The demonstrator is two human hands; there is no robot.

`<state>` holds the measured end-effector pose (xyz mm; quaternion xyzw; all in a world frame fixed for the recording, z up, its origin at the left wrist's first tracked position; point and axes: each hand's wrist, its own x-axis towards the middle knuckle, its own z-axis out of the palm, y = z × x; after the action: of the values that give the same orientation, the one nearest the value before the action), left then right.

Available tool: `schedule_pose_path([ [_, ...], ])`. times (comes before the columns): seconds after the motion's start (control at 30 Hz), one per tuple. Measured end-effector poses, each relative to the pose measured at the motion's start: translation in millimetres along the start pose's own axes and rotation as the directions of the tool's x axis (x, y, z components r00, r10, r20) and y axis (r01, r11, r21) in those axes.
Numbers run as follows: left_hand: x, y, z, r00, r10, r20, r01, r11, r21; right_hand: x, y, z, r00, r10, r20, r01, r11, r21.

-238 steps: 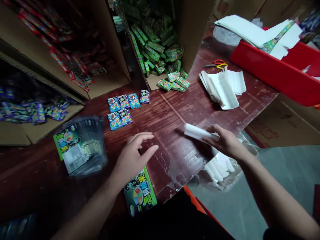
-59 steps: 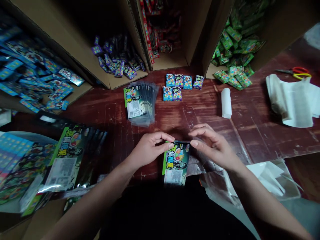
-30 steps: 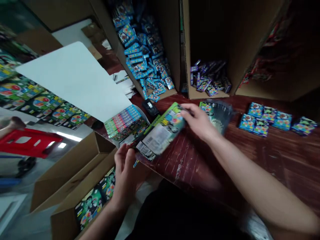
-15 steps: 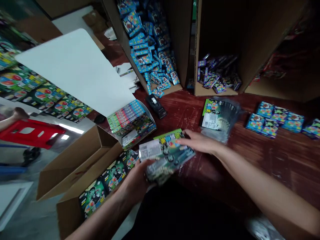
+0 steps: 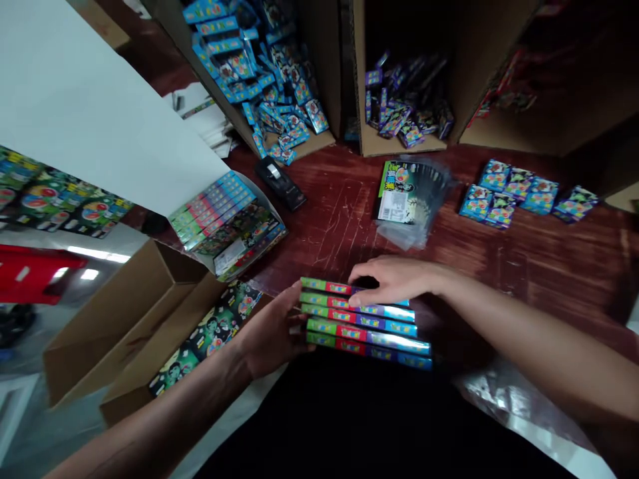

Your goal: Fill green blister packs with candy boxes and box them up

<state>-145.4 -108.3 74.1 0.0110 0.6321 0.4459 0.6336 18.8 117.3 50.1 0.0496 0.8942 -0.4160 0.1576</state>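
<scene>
Several flat packs of small boxes point(image 5: 367, 332) are held together near the table's front edge, in front of my body. Their long narrow sides face up, each striped green, red, purple and blue. My left hand point(image 5: 277, 332) is closed around their left ends. My right hand point(image 5: 394, 283) grips the farthest packs from above, thumb and fingers on either side of an edge. Beyond it lies a fanned pile of clear bags with green-and-black header cards point(image 5: 404, 193). To the left, a display box point(image 5: 232, 223) holds rows of similar packs.
Open cartons at the back hold loose blue boxes point(image 5: 244, 66) and purple boxes point(image 5: 399, 113). Small boxes point(image 5: 499, 193) stand in groups at right. A black handheld device point(image 5: 280, 183) lies on the red-brown table point(image 5: 329, 219). An open carton point(image 5: 124, 319) stands at lower left.
The packs have turned from printed face up to striped edges up. My right hand has shifted onto the far edges. The view has moved, so the surroundings sit further left and higher.
</scene>
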Motion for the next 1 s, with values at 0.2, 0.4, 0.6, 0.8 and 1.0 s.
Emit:
schedule_pose_path([
  [0.2, -13.1, -31.9, -27.9, 0.969, 0.245, 0.008, -0.232, 0.906, 0.354, -4.7, 12.1, 1.6, 0.997, -0.060, 0.047, 0.051, 0.986, 0.161],
  [0.4, 29.7, -36.4, -39.3, 0.656, 0.607, 0.448, -0.696, 0.256, 0.671, -14.9, 4.1, 9.3, 1.000, -0.023, 0.020, 0.020, 0.988, 0.154],
  [0.6, 58.6, -30.8, -18.2, 0.726, 0.527, 0.442, -0.684, 0.487, 0.543, -63.5, 7.7, 66.9, 0.737, 0.262, -0.622, 0.056, 0.895, 0.443],
  [0.8, 63.4, -35.9, -6.1, 0.737, 0.513, 0.440, -0.672, 0.626, 0.396, -84.8, -5.9, 136.6, 0.584, 0.420, -0.694, -0.104, 0.887, 0.449],
  [1.0, 62.6, -38.3, -3.2, 0.700, 0.535, 0.473, -0.714, 0.549, 0.435, -86.2, -22.0, 88.3, 0.793, 0.087, -0.603, -0.210, 0.968, -0.136],
])
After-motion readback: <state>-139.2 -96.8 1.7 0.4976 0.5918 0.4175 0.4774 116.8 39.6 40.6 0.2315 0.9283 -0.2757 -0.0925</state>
